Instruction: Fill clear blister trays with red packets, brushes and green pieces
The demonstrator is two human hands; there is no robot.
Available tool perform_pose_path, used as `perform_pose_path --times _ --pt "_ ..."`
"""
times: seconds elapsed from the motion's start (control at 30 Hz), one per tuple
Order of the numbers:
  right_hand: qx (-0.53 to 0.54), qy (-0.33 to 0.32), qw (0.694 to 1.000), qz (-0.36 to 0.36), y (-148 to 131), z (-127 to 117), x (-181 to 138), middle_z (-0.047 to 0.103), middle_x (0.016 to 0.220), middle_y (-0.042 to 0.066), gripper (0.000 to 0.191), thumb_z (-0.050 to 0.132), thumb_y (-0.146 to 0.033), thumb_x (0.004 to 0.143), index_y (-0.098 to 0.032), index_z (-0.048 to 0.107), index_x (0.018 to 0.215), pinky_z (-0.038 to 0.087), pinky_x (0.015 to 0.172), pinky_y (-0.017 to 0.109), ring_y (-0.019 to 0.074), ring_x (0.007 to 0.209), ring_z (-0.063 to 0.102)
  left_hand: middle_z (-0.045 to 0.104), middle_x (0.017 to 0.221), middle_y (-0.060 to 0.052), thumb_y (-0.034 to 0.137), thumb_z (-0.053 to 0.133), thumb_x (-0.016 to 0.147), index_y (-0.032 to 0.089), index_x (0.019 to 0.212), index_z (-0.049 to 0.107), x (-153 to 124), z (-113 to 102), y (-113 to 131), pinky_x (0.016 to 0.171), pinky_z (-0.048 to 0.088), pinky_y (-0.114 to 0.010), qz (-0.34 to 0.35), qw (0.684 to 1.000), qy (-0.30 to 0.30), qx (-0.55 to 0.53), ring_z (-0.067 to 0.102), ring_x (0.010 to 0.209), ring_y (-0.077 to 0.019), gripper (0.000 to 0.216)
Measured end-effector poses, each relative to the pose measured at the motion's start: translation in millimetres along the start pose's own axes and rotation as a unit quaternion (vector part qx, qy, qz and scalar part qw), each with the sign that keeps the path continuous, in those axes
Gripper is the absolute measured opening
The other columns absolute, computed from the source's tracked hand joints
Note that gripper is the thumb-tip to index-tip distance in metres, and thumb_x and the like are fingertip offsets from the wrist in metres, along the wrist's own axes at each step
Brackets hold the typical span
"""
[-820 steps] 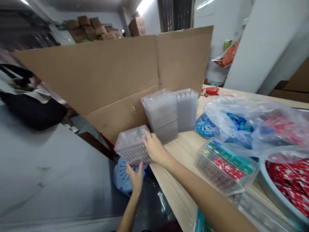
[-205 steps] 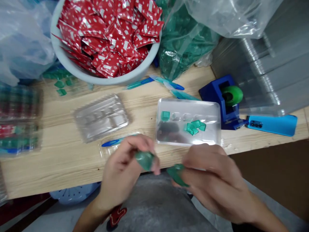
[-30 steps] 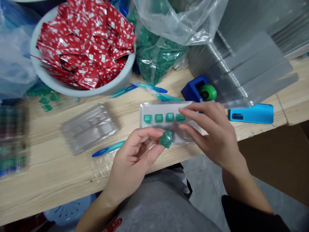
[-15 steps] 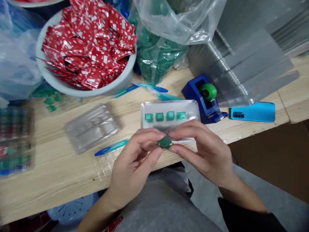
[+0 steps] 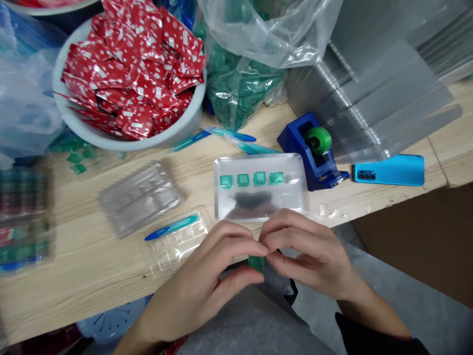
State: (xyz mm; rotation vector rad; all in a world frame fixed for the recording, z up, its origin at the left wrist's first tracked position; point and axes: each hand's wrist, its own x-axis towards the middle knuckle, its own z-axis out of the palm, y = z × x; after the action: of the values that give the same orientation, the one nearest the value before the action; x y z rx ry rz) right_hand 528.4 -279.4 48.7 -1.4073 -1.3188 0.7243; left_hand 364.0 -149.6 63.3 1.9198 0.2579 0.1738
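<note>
Between the thumb and fingers of my left hand (image 5: 210, 271) is a small green square piece (image 5: 256, 264), held just in front of the table edge. The fingertips of my right hand (image 5: 314, 246) are pinched together at its right side; part of the piece is hidden behind fingers. Beyond the hands lies a shallow clear plastic tray (image 5: 225, 203) with several similar green cubes (image 5: 259, 178) in a row along its far side. To the left, a blue and teal pen (image 5: 172, 227) rests on another clear moulded tray (image 5: 188, 244).
A blue tape dispenser (image 5: 301, 135) and a blue phone (image 5: 401, 170) stand to the right. Farther back are a tub (image 5: 129, 144) of red packets, a clear bag (image 5: 240, 88) of green pieces and stacked plastic sheets (image 5: 388, 93). Another tray (image 5: 142, 197) lies left.
Both hands have moved down towards my body with the green piece, uncovering the front of the tray. The piece has turned from lying flat to upright in my fingers.
</note>
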Motion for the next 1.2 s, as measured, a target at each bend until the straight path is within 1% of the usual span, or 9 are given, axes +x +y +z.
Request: perform_pose_path --times 0.13,0.23,0.43,0.57,0.67,0.83,0.93,1.07,1.2 --pt "0.060 0.005 0.998 0.006 0.2 -3.8 -1.2 0.064 0.086 0.002 0.013 0.059 -0.004 0.084 -0.017 0.061 0.085 0.053 0.071 0.022 0.0095 0.082 0.062 0.057 0.096 0.001 0.019 0.062 0.092 0.024 0.101 0.055 2.4 1.4 4.2 0.081 0.049 -0.015 -0.015 1.000 -0.020 0.003 0.058 0.089 -0.0086 0.012" --pt "0.159 0.016 0.987 0.024 -0.5 -3.4 -0.3 0.064 0.086 0.001 0.019 0.061 0.002 0.076 -0.017 0.058 0.081 0.053 0.071 0.020 0.0082 0.080 0.063 0.057 0.093 0.002 0.020 0.061 0.092 0.023 0.090 0.053 6.0 6.0 2.6 0.080 0.049 -0.016 -0.033 0.991 -0.010 -0.126 0.058 0.086 -0.0078 0.009" --pt "0.381 0.052 0.918 0.094 2.4 5.1 5.5 0.060 0.078 -0.003 0.019 0.065 -0.001 0.078 -0.017 0.055 0.077 0.051 0.066 0.015 0.0042 0.071 0.059 0.060 0.091 0.003 0.027 0.063 0.092 0.022 0.086 0.058 10.7 19.9 -4.6 0.080 0.050 -0.013 -0.108 0.907 0.071 -0.400 0.059 0.087 -0.0061 0.010" --pt "0.418 0.026 0.898 0.137 8.7 3.8 7.1 0.060 0.080 -0.003 0.011 0.064 -0.013 0.086 -0.020 0.057 0.092 0.044 0.053 0.013 0.0033 0.060 0.051 0.065 0.092 0.006 0.030 0.063 0.092 0.027 0.090 0.062 12.1 25.9 -8.1 0.074 0.050 -0.011 -0.157 0.879 0.108 -0.438 0.060 0.083 -0.0047 0.004" --pt "0.333 0.019 0.930 0.151 11.4 0.4 2.6 0.060 0.083 -0.002 0.015 0.059 -0.017 0.091 -0.023 0.058 0.105 0.046 0.054 0.014 0.0042 0.062 0.052 0.065 0.084 0.008 0.026 0.066 0.090 0.028 0.089 0.062 17.1 28.5 -7.8 0.067 0.049 -0.007 -0.168 0.909 0.151 -0.350 0.060 0.074 -0.0028 0.004" --pt "0.050 0.066 0.996 0.042 11.1 -5.5 -9.3 0.062 0.112 0.005 0.033 0.072 -0.018 0.083 -0.023 0.064 0.114 0.052 0.093 0.027 0.0142 0.108 0.060 0.064 0.078 0.009 0.020 0.066 0.087 0.026 0.083 0.061 32.2 35.3 -2.9 0.070 0.049 -0.007 -0.146 0.945 0.206 -0.208 0.061 0.074 -0.0024 0.009" --pt "-0.027 0.100 0.995 0.010 13.0 -14.3 -12.1 0.067 0.106 0.003 0.035 0.070 -0.012 0.083 -0.023 0.064 0.116 0.054 0.089 0.024 0.0130 0.102 0.064 0.065 0.082 0.009 0.020 0.064 0.089 0.027 0.090 0.061 38.8 42.0 -2.3 0.070 0.050 -0.008 -0.132 0.956 0.193 -0.174 0.062 0.075 -0.0030 0.008" --pt "-0.179 0.134 0.975 0.016 23.0 -38.5 -6.5 0.070 0.102 0.003 0.029 0.067 -0.010 0.084 -0.022 0.067 0.110 0.056 0.083 0.027 0.0142 0.094 0.067 0.068 0.098 0.005 0.020 0.057 0.094 0.033 0.124 0.053 38.8 44.3 -3.8 0.068 0.052 -0.012 -0.116 0.970 0.147 -0.152 0.064 0.086 -0.0062 0.033" --pt "-0.301 0.090 0.948 0.047 34.8 -60.3 4.9 0.070 0.103 0.006 0.019 0.065 -0.018 0.088 -0.022 0.070 0.107 0.057 0.079 0.030 0.0166 0.093 0.068 0.067 0.107 0.005 0.015 0.052 0.096 0.032 0.120 0.059 29.9 33.1 -4.6 0.083 0.052 -0.015 -0.094 0.980 0.159 -0.075 0.063 0.095 -0.0064 0.030"
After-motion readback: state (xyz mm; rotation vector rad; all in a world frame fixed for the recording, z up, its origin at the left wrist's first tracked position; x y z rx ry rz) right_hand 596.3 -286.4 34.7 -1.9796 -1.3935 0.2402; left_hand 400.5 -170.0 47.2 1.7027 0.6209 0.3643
